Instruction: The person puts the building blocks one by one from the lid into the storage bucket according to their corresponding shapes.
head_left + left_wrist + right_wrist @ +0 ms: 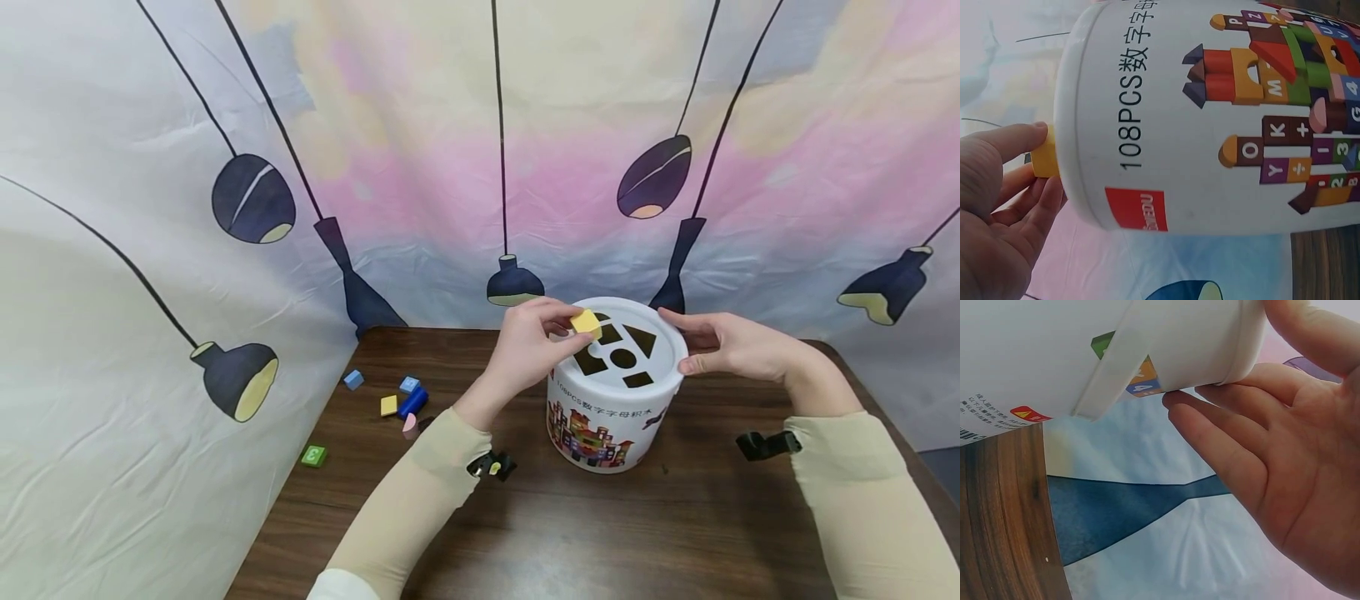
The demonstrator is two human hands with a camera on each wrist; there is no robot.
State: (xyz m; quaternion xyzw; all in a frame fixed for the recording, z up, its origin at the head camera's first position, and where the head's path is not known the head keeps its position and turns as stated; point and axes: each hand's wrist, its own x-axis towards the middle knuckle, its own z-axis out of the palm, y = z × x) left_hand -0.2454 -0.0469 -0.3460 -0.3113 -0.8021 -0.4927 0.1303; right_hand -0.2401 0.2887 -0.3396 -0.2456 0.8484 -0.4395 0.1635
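A white round block bucket [607, 417] stands on the table, its lid [660, 333] cut with dark shaped holes. My left hand [528, 346] pinches a yellow block [587, 324] between thumb and fingers, over the left part of the lid. In the left wrist view the yellow block [1046, 153] appears right at the lid's rim, partly covered by the fingers. My right hand [731, 346] rests against the right side of the bucket, thumb near the lid's edge. Its fingers [1222, 444] reach along the wall with their tips touching it, as the right wrist view shows.
Left of the bucket lie two small blue blocks [353, 380], a blue cylinder [412, 403], a flat yellow block [388, 406] and a pink block [410, 427]. A green block [313, 456] sits near the table's left edge. A patterned cloth [450, 167] hangs behind the table [562, 533].
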